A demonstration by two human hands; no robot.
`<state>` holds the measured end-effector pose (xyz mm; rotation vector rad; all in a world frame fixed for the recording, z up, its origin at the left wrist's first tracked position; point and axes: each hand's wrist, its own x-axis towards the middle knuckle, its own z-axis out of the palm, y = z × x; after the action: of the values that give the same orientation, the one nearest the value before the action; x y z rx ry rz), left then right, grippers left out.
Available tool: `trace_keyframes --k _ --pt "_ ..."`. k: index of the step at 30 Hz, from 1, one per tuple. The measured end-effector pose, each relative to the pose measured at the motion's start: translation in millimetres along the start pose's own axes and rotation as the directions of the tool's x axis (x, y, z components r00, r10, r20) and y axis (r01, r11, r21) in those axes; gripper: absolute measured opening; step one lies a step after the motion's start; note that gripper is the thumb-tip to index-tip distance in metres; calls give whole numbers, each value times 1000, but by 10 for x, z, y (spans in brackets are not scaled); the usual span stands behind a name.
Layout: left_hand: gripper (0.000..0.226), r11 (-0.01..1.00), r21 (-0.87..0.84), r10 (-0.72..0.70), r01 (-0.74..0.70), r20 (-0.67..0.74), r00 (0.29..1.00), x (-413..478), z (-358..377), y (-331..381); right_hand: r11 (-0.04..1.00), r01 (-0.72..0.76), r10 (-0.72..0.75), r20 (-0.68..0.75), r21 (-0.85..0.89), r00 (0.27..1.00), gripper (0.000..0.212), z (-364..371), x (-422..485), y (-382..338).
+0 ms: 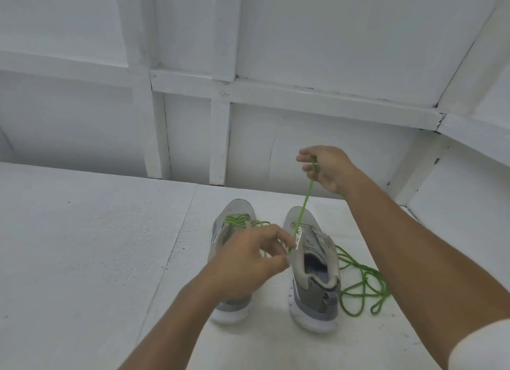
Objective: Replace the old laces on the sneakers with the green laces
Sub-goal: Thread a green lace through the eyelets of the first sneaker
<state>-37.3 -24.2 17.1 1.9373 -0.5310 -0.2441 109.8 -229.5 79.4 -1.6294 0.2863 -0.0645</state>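
Two grey sneakers stand side by side on the white bench (82, 245), toes pointing away. The right hand (325, 168) is raised beyond the toes, pinching a green lace (305, 201) that runs taut down to the tongue of the right sneaker (314, 275). There the left hand (248, 259) pinches the same lace between thumb and fingertips. The rest of it lies in loose loops (364, 284) just beside that sneaker. The left sneaker (237, 206), partly behind the left hand, already has green lacing (237, 220)
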Motion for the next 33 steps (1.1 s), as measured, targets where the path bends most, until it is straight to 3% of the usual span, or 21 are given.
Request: trace_keyframes --k 3,5,8,10,14,20,25,33 --pt "15 997 74 -13 20 -89 996 -47 11 -110 984 85 -90 -23 -159 996 23 39 -31 -6" --pt "14 988 145 -5 44 -263 965 -23 -33 -186 977 116 -111 40 -181 993 22 93 -76 23" --pt "13 971 149 -81 188 -535 841 79 -158 -421 967 147 -109 182 -209 977 25 226 -193 108" --pt "15 952 107 -167 287 -606 778 147 -226 -622 932 219 -145 255 -290 956 19 330 -276 200" --pt "34 933 4 -290 359 -579 762 189 -238 -875 838 330 -200 319 -434 926 20 559 -427 435" --pt "31 944 -3 -280 331 -542 793 204 -172 -956 750 396 -185 408 -529 894 15 881 -587 745" --pt "29 956 -25 -256 292 -554 792 219 -162 -996 718 395 -183 393 -573 901 11 1007 -616 886" --pt "29 914 -279 -403 295 -531 745 211 -173 -1050 658 405 -158 410 -635 898 16 1011 -633 964"
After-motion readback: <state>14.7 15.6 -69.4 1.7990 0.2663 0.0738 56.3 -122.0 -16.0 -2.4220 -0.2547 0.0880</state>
